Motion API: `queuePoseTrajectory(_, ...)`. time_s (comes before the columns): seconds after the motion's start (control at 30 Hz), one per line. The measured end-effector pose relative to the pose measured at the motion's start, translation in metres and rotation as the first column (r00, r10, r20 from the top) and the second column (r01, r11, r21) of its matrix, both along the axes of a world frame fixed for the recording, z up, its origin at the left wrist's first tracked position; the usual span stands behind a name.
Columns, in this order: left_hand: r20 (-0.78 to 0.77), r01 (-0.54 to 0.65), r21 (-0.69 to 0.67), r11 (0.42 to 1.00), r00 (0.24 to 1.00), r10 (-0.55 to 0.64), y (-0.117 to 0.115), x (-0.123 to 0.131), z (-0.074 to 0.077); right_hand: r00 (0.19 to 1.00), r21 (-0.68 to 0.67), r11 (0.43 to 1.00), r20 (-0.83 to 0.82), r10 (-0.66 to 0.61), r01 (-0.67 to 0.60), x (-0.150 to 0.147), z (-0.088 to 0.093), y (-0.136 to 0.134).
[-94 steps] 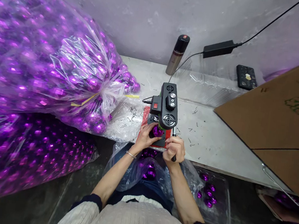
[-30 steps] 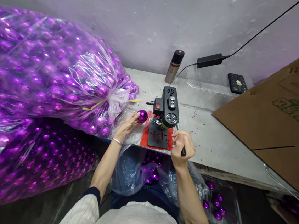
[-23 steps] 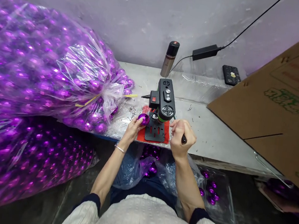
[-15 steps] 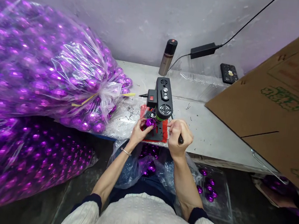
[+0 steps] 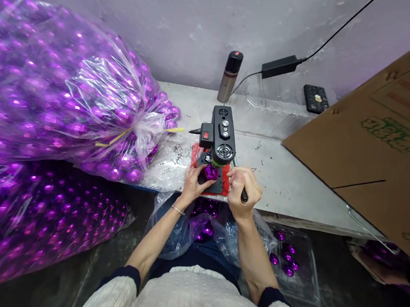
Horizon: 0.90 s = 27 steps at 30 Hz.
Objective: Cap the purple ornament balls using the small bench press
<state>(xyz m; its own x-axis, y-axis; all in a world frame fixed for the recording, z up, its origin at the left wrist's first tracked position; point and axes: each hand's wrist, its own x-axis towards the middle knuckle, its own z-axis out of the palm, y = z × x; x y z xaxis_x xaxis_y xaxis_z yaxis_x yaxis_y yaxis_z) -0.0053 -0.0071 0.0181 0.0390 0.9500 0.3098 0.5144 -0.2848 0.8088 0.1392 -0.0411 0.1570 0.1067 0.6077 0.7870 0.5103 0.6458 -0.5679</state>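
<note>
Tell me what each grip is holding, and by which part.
The left grip holds a purple ball by its left and near sides. The right grip is wrapped around the lever handle of the black machine; its black end shows.

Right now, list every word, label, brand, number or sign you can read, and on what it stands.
None reads clearly.
Cardboard box: green lettering and faint red print, too blurred.
Bottle: small print, unreadable.
Black machine: any marks on its red switch, too small.
</note>
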Motion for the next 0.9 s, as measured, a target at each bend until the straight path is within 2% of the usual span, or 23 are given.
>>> queuePoseTrajectory(0.2, -0.021, -0.006, 0.014, 1.000, 1.000, 0.006, -0.001, 0.000, -0.005, 0.999, 0.051, 0.999, 0.054, 0.003, -0.006, 0.002, -0.011, -0.001)
queuePoseTrajectory(0.4, -0.032, -0.038, 0.064, 0.997, 0.999, 0.040, -0.001, 0.001, -0.011, 0.995, 0.132, 0.991, 0.096, 0.010, -0.023, 0.004, -0.041, 0.001)
queuePoseTrajectory(0.57, -0.023, -0.035, 0.100, 0.994, 0.999, 0.038, -0.002, 0.001, -0.013, 0.999, 0.160, 0.987, 0.034, 0.013, -0.018, 0.002, -0.060, 0.004)
queuePoseTrajectory(0.9, -0.003, -0.037, 0.084, 0.996, 0.999, 0.037, -0.003, 0.000, -0.009, 0.999, 0.171, 0.985, -0.032, 0.003, 0.003, 0.000, -0.079, 0.005)
